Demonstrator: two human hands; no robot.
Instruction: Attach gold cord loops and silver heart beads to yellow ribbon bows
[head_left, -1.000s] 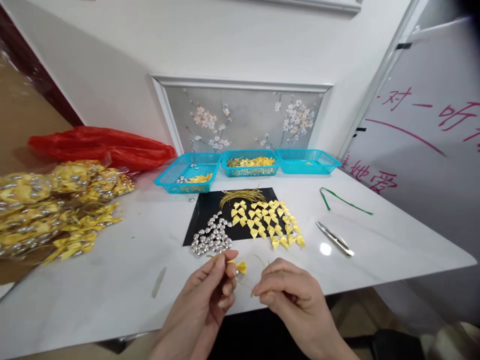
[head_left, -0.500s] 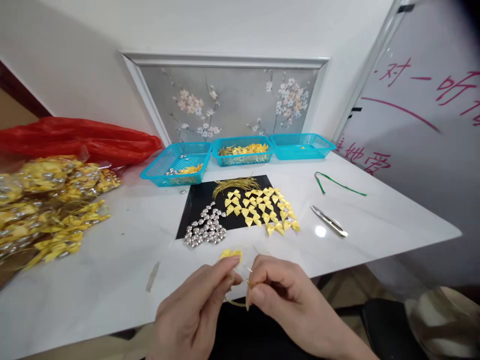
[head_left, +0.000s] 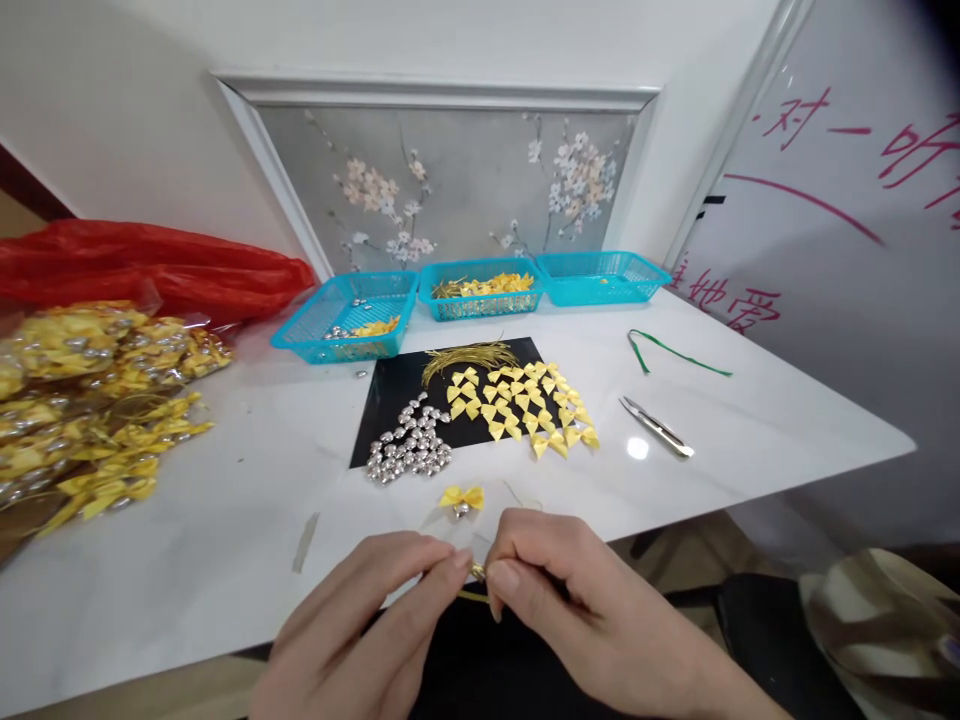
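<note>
White table under a floral panel; below the black mat, my left hand and right hand pinch one gold wire together.

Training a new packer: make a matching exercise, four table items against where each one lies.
Items:
1. silver beads
2. snips
3. green ribbon
4. single yellow bow

Places:
A. bare tabletop, just beyond both hands
B. near left corner of the black mat
C. beyond the snips, near the right-hand basket
D. right of the mat, nearer than the ribbon

Pairs: 1-B, 2-D, 3-C, 4-A
</note>
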